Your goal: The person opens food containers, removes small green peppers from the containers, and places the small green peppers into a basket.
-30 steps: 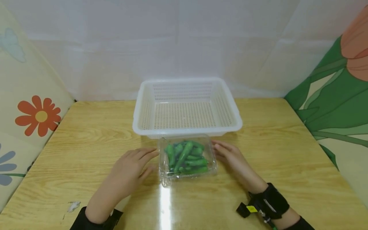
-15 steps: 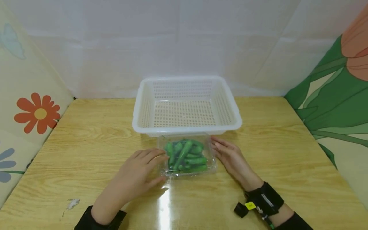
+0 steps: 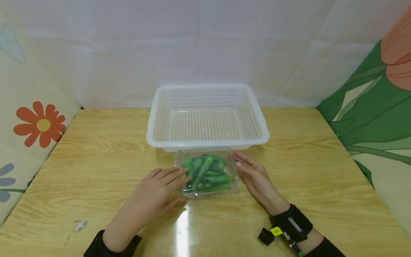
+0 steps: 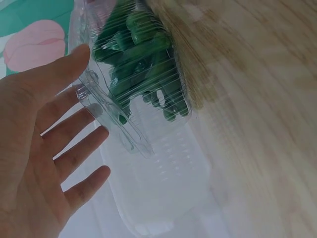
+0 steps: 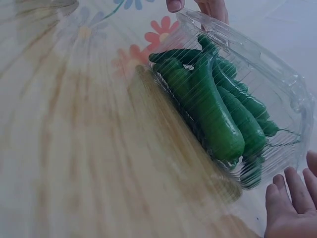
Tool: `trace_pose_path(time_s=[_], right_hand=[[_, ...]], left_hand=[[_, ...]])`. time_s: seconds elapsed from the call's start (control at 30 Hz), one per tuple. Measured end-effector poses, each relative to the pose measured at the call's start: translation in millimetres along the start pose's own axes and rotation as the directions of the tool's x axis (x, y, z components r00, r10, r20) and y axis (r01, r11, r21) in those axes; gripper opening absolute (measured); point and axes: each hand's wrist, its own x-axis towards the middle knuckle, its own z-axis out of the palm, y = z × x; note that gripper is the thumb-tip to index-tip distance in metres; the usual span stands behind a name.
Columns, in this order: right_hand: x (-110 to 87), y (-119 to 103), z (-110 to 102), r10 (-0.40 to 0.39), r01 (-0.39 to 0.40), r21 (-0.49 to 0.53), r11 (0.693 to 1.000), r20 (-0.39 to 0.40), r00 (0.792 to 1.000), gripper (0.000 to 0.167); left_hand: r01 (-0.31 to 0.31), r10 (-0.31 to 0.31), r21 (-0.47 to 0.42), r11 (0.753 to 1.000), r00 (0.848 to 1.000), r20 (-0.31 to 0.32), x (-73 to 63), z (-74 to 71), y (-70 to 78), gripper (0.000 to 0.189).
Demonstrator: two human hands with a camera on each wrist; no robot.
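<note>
A clear plastic clamshell box [image 3: 207, 173] with several green peppers [image 3: 203, 171] inside lies on the table, its lid down. My left hand [image 3: 158, 191] touches the box's left edge, fingers over the lid and thumb at the front left corner. In the left wrist view those fingers [image 4: 81, 146] look fairly straight along the clear rim. At the box's right side my right hand [image 3: 258, 178] rests its extended fingers against the wall. The right wrist view shows the peppers through the ribbed side, with the right fingertips [image 5: 290, 191] near one end.
A white perforated plastic basket [image 3: 208, 145], with nothing in it, stands just behind the box. The table [image 3: 106, 142] has wood grain and a worn white patch [image 3: 80, 225]. A white sheet [image 3: 128, 53] hangs behind, with flower-printed panels on both sides.
My left hand has moved right and onto the box's left edge. The right hand stays at the right side. The loose-looking front left rim now appears pressed closer to the box.
</note>
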Motion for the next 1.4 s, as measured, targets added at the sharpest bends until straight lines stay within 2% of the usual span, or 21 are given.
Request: trace_pose_path(time_s=[0.23,0.6,0.73,0.9,1.1,1.2,1.4], right_hand=[[0.3,0,-1,-0.004,0.004,0.065,0.998,0.003,1.0,0.031],[0.0,0,-2,0.016,-0.016,0.094,0.995,0.002,1.0,0.033],[0.5,-1,-2,0.026,-0.027,0.097,0.995,0.009,1.0,0.029],[0.7,-1,-4,0.006,-0.013,0.122,0.992,0.054,0.998,0.03],[1.5,0,-7,-0.017,0.004,0.142,0.99,0.087,0.996,0.032],[1.9,1,-7,-0.026,0.014,0.139,0.99,0.091,0.996,0.034],[2.1,2,-7,-0.034,0.021,0.126,0.992,0.099,0.995,0.034]], left_hand=[[0.004,-0.004,0.006,1.0,1.0,-0.002,-0.1,0.9,1.3,0.056],[0.025,-0.029,0.181,0.983,0.999,0.021,3.4,5.0,14.0,0.052],[0.019,-0.016,0.189,0.982,1.0,-0.014,3.3,6.5,17.3,0.052],[0.004,0.005,0.189,0.982,0.999,-0.051,3.5,8.3,16.9,0.053],[0.002,0.007,0.207,0.978,0.999,-0.042,3.7,7.1,18.0,0.051],[-0.017,0.025,0.238,0.971,0.999,-0.028,3.6,6.6,19.2,0.048],[-0.1,0.114,0.335,0.937,0.993,-0.022,1.9,7.9,19.9,0.041]])
